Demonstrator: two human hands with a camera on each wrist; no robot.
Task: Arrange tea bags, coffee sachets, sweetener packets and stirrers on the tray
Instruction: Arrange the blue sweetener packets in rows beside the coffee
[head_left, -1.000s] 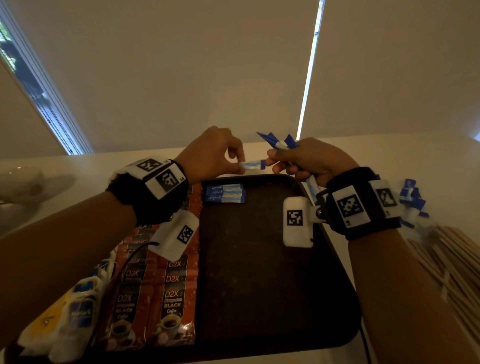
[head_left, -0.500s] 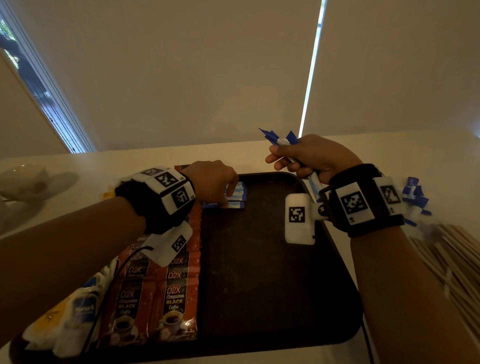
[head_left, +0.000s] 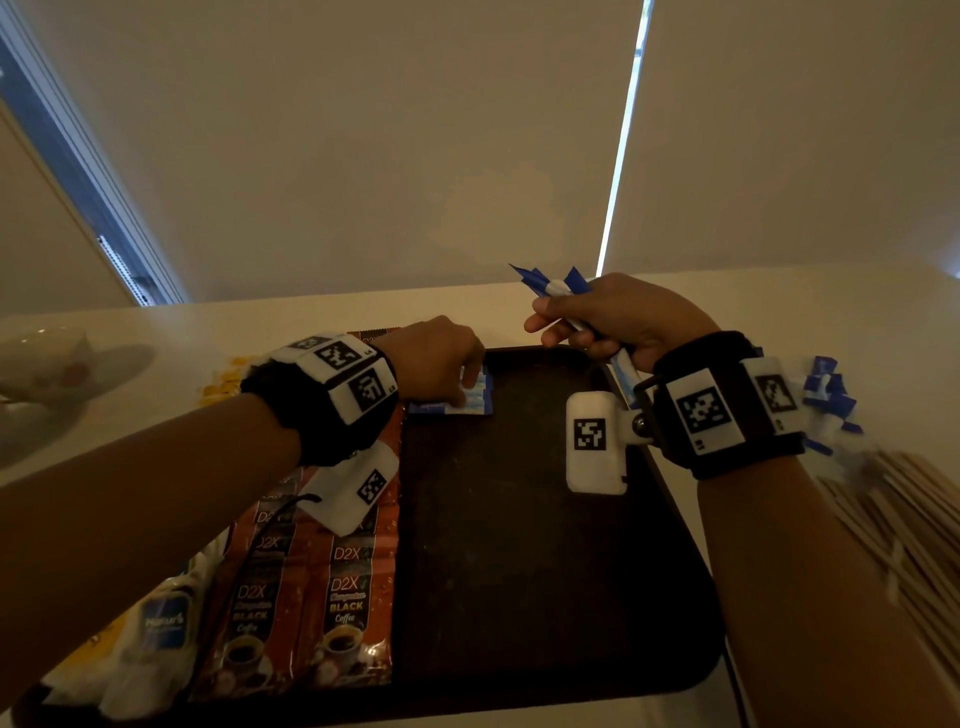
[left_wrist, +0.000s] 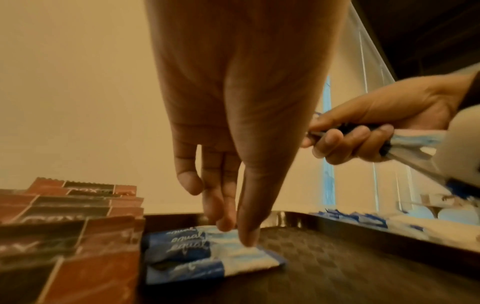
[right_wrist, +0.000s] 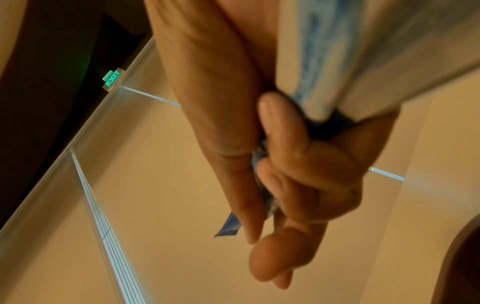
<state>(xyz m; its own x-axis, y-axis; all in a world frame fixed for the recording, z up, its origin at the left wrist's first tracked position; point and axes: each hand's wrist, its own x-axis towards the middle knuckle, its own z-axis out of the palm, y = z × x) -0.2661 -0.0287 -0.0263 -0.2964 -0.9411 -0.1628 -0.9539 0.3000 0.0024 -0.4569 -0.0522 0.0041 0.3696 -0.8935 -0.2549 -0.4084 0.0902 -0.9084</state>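
**Tray (head_left: 545, 597): sweetener row being laid at far end**

Tray taken as landmark. Along its left side, coffee sachets (head_left: 332, 587) marked "D2X BLACK Coffee", likely grouped by kind. At its far left corner, sweetener packets (left_wrist: 197, 253) reading "equal", pressed flat under straight fingertips of left hand (head_left: 436, 358), probably for alignment. Above its far right corner, right hand (head_left: 618, 322) clenched around spare packets (head_left: 558, 286), apparently as ready supply.

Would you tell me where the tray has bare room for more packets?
The dark brown tray is bare between the blue-and-white sweetener packets under the left hand and its near rim, right of the red-brown coffee sachets. The left strip is crowded. The right hand grips more packets.
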